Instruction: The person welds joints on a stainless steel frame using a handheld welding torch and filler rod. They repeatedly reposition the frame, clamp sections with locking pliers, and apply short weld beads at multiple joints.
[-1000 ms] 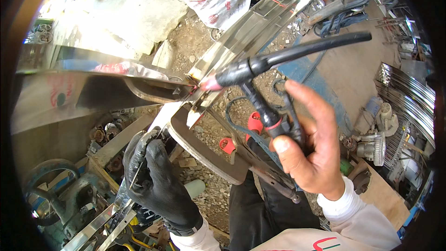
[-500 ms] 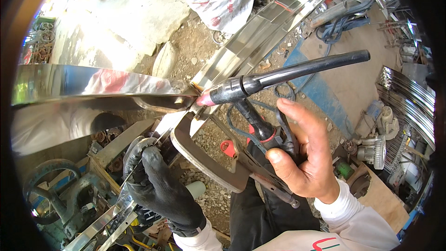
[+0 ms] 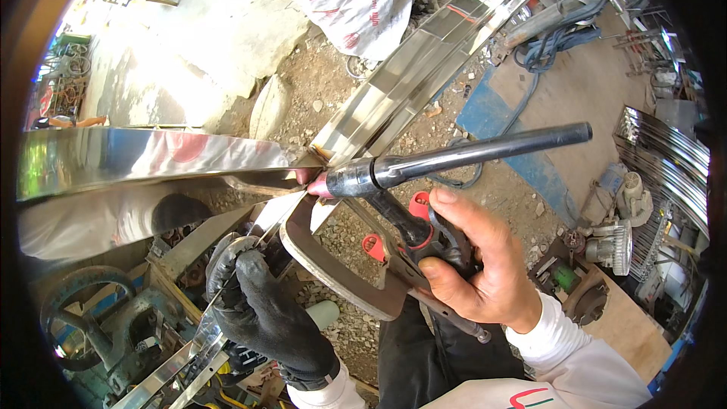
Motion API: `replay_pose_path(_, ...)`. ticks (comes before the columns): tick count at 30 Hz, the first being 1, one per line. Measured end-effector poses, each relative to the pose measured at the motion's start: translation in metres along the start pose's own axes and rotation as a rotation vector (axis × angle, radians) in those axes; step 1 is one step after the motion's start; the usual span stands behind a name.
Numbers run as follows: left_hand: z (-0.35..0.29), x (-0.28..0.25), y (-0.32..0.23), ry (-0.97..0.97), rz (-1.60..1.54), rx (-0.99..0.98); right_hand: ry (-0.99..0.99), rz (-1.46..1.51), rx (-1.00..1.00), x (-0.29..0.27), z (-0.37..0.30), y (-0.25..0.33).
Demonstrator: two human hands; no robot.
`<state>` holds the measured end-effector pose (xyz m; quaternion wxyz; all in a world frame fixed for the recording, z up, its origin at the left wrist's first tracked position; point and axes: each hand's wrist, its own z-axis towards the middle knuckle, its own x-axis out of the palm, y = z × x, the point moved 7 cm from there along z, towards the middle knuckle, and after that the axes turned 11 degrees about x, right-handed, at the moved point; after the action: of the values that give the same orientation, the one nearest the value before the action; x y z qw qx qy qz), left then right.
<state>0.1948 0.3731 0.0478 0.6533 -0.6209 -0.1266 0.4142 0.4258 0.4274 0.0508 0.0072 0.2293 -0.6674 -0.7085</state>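
Observation:
My right hand (image 3: 492, 265) is wrapped round the handle of a black TIG welding torch (image 3: 477, 153), thumb and forefinger at its neck. The torch's pink nozzle (image 3: 319, 185) points at the corner where a polished metal tube (image 3: 136, 153) from the left meets a shiny diagonal tube (image 3: 409, 83). My left hand (image 3: 265, 310), in a black glove, is closed on a thin filler rod (image 3: 282, 220) that reaches up toward that corner. Between my hands, a C-shaped locking clamp (image 3: 333, 284) has its upper jaw at the joint, below the nozzle. No arc shows.
A white sack (image 3: 356, 0) lies at the far side, beyond the joint. At the left stands a dark handwheel (image 3: 83, 303). A motor (image 3: 609, 250) and stacked shiny tubes (image 3: 663, 151) are at the right. A blue-edged board (image 3: 515, 159) lies on the gravelly ground.
My right hand and the torch have shifted slightly left and nearer me, and the torch's long tail has dipped. My gloved left hand has barely moved.

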Motion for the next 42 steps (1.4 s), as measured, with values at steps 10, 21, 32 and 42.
replay_pose_path(10, -0.001, -0.003, -0.006, 0.052, 0.353, 0.324, -0.014, -0.029, -0.035, 0.006, -0.002, -0.001)
replay_pose_path(21, -0.003, -0.009, 0.011, -0.052, -0.013, 0.050, -0.071, 0.034, -0.074, 0.001, -0.011, -0.011)
replay_pose_path(32, -0.005, -0.009, 0.003, -0.003, 0.269, 0.136, 0.015, 0.067, -0.082, 0.005, -0.004, -0.009)
replay_pose_path(42, -0.009, -0.027, 0.023, -0.118, 0.197, 0.172, 0.099, 0.111, 0.001, 0.012, -0.006, -0.014)
